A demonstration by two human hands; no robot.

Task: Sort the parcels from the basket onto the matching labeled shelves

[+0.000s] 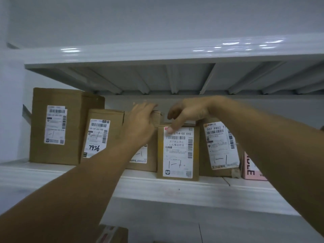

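Note:
A row of brown cardboard parcels with white shipping labels stands on a white metal shelf. My left hand grips the top edge of a parcel that my forearm mostly hides. Just right of it stands a smaller parcel with "1-1" handwritten on its label. My right hand hangs over that parcel's top, thumb tip touching the label's upper left corner, fingers loosely curled and holding nothing.
At the far left stands a tall box, then a box marked "7936". A leaning box labeled "507 P802" and a pink package sit at the right. Another shelf hangs close overhead. A parcel shows at the bottom.

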